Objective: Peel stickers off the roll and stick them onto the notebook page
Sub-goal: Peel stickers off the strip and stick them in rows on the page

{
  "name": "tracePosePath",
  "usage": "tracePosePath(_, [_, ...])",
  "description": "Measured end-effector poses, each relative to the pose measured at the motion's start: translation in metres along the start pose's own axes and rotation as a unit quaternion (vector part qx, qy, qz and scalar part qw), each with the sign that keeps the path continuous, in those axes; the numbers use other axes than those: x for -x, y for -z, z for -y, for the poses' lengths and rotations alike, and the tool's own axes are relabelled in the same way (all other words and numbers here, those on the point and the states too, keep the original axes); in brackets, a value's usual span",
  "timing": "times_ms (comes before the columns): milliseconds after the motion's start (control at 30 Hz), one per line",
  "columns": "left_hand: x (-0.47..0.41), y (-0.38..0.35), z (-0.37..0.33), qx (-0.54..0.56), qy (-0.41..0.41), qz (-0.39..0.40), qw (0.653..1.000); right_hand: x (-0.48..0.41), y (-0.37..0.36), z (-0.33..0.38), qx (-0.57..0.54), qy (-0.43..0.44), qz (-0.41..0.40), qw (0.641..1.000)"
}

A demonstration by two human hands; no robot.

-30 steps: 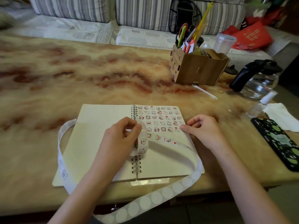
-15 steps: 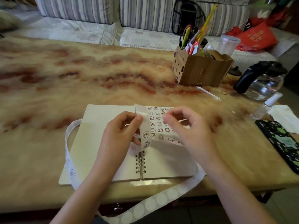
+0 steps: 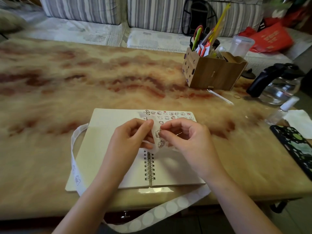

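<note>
Fingers (image 3: 145, 123) of my left hand (image 3: 130, 137) pinch the sticker strip (image 3: 157, 135) upright over the spiral of the notebook (image 3: 104, 142); my right hand (image 3: 190, 141) pinches the same strip at 1 printed sticker. Rows of stickers (image 3: 170, 114) cover the right page's top. The notebook lies open on the table (image 3: 67, 85), with the strip's spent backing looping past its near edge.

A home living room: a striped-cushioned sofa (image 3: 81, 10) runs along the far side of a marbled desk (image 3: 84, 78), with a glass kettle (image 3: 278, 85) and wooden stationery box (image 3: 214, 73) at right.
</note>
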State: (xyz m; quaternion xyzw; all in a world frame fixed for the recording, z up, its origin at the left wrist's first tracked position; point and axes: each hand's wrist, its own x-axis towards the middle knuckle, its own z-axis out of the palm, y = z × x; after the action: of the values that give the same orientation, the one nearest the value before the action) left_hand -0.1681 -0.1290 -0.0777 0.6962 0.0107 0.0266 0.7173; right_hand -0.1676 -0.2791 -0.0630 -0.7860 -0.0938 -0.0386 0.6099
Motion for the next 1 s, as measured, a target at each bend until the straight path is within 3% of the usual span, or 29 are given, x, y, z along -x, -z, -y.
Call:
tracePosePath(533, [0.0025,0.0023,-0.0014,-0.031,0.016,0.005,0.999,0.0004,-0.0015,-0.002,0.119,0.063,-0.01,0.991])
tracePosePath(733, [0.0039,0.003,-0.0026,-0.069,0.005,-0.004,0.998,-0.0008,-0.0002,-0.0005,0.114,0.008,0.028,0.993])
tracePosePath(1000, [0.0027,0.004,-0.0014,-0.14,-0.028,-0.064,0.988,-0.0001,-0.0016,0.0038,0.153,0.019,0.048,0.987])
